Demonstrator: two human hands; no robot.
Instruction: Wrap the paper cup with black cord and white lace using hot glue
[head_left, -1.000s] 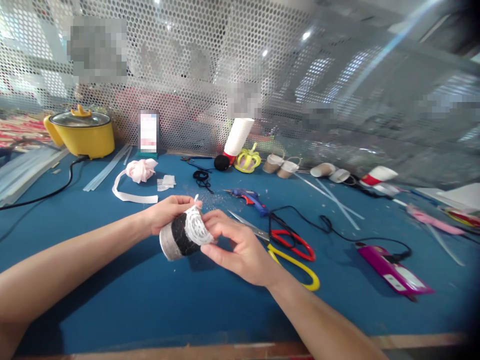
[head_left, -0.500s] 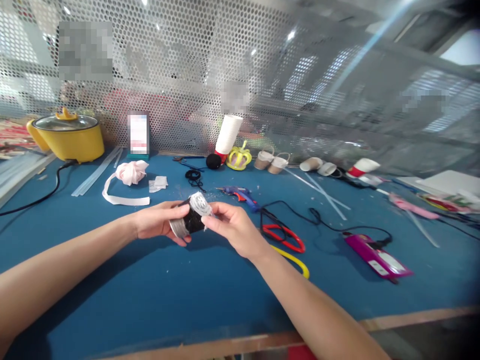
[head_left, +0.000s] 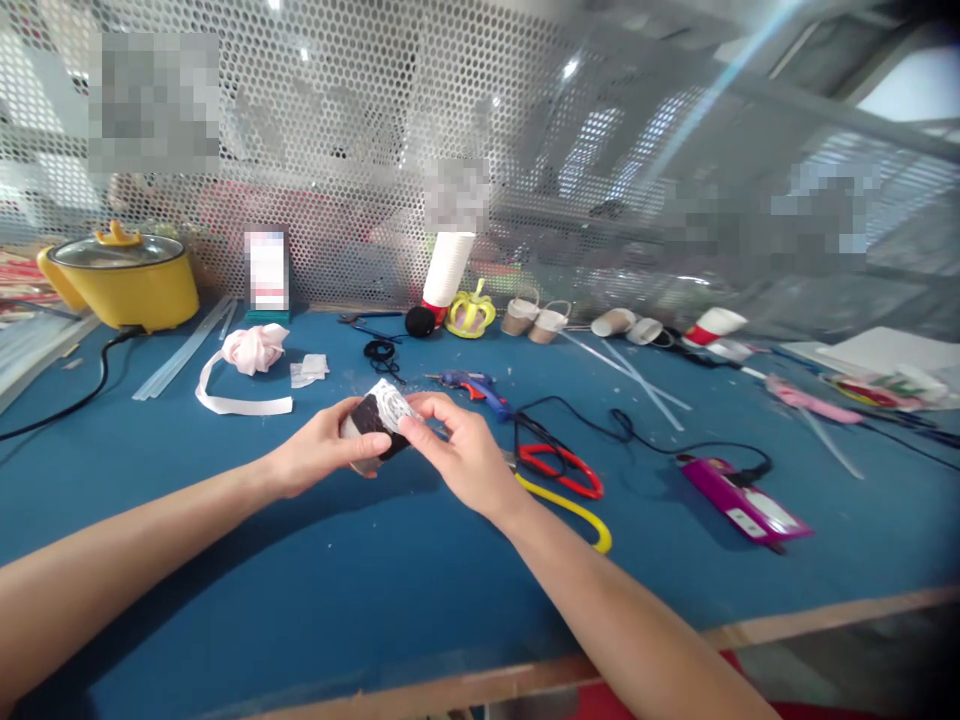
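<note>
Above the blue table, both hands hold a small wrapped cylinder (head_left: 367, 418), black round the middle with a crumpled white covering at its upper end. My left hand (head_left: 324, 447) is closed round its left side, thumb lying across the black part. On the right, my right hand (head_left: 457, 445) pinches the white end between thumb and fingers. The cylinder tilts, and its lower end is partly hidden by the left fingers. Just beyond the hands lie a blue glue gun (head_left: 472, 386) and a coil of black cord (head_left: 381, 352). Red-and-yellow-handled scissors (head_left: 562, 470) lie beside my right forearm.
A yellow electric pot (head_left: 124, 285), a pale pink ribbon roll (head_left: 256, 350) and a phone (head_left: 267, 272) stand left. Paper cups (head_left: 448, 265), a yellow pumpkin-shaped basket (head_left: 471, 312) and small buckets (head_left: 519, 314) line the mesh wall. A purple power strip (head_left: 742, 500) lies right with its cord.
The wrapped cylinder has been turned slightly, so its pale lower band shows less. My left thumb has moved down over the black part. The whole view has shifted a little.
</note>
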